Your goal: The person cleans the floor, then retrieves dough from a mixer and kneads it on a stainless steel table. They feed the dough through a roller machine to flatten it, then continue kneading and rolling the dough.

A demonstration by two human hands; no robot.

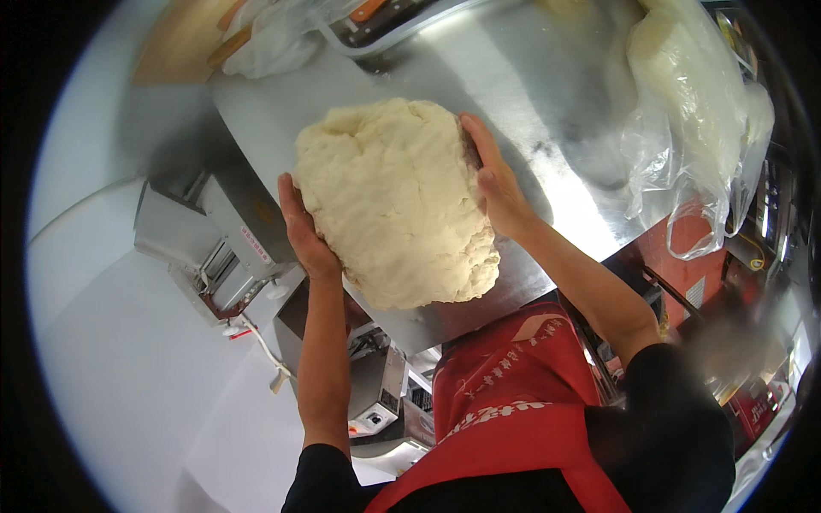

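A big, pale block of dough [393,205], lumpy on top and ragged at its near right corner, is between my two hands over the metal table. My left hand [306,235] presses against its left side, with the fingers reaching along the edge. Against the right side lies my right hand [498,179], its fingers toward the far right corner and the thumb by the dough's edge. Both hands clasp the dough from opposite sides. The fingertips that go under or behind it are partly hidden, and whether the dough rests on the table I cannot tell.
The shiny steel table [547,128] reaches away from me. A clear plastic bag [693,103] hangs over its right edge. At the far left are a wooden board [175,47] and crumpled plastic [274,43]. A metal machine [214,239] stands left, below the table's edge.
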